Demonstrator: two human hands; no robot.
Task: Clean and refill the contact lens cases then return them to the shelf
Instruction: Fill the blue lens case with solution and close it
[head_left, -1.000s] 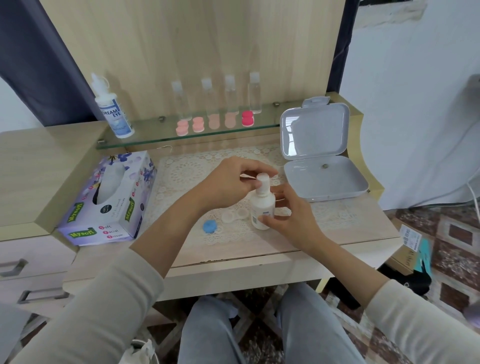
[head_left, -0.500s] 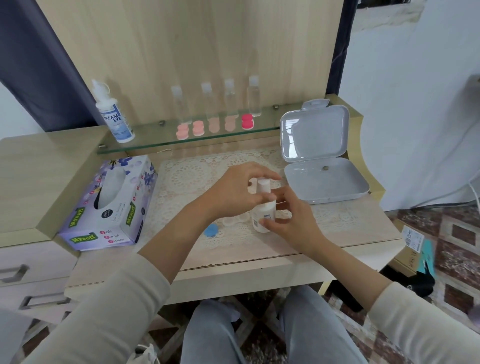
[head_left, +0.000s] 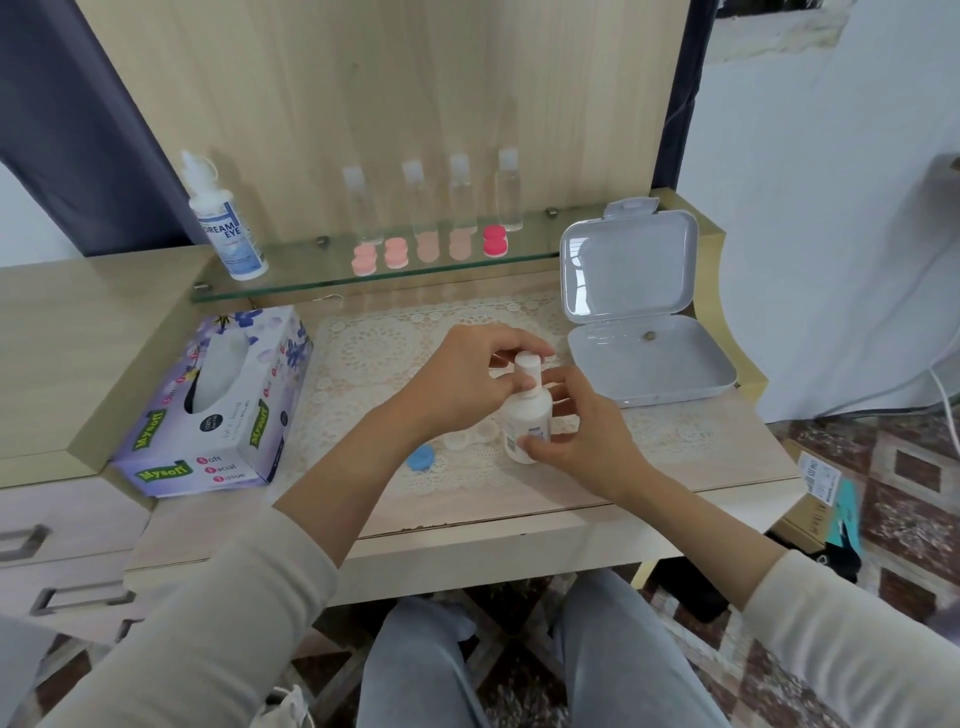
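Observation:
A small white solution bottle (head_left: 525, 415) stands upright on the lace mat. My right hand (head_left: 576, 431) grips its body from the right. My left hand (head_left: 467, 379) pinches its white cap (head_left: 528, 366) from above. Just left of the bottle lies an open clear lens case (head_left: 470, 435), partly hidden by my left wrist, with a blue cap (head_left: 422, 458) beside it. On the glass shelf (head_left: 311, 283) sit several pink lens cases (head_left: 397, 253) and one darker pink lens case (head_left: 494, 241).
A large Dream Eye bottle (head_left: 224, 223) stands at the shelf's left end; several clear small bottles (head_left: 460, 192) line the back. A tissue box (head_left: 221, 400) lies left of the mat. An open grey plastic box (head_left: 644, 332) sits at the right.
The bottle stays in the same spot between both hands. My left fingers have shifted slightly on the cap. The camera has tilted a little.

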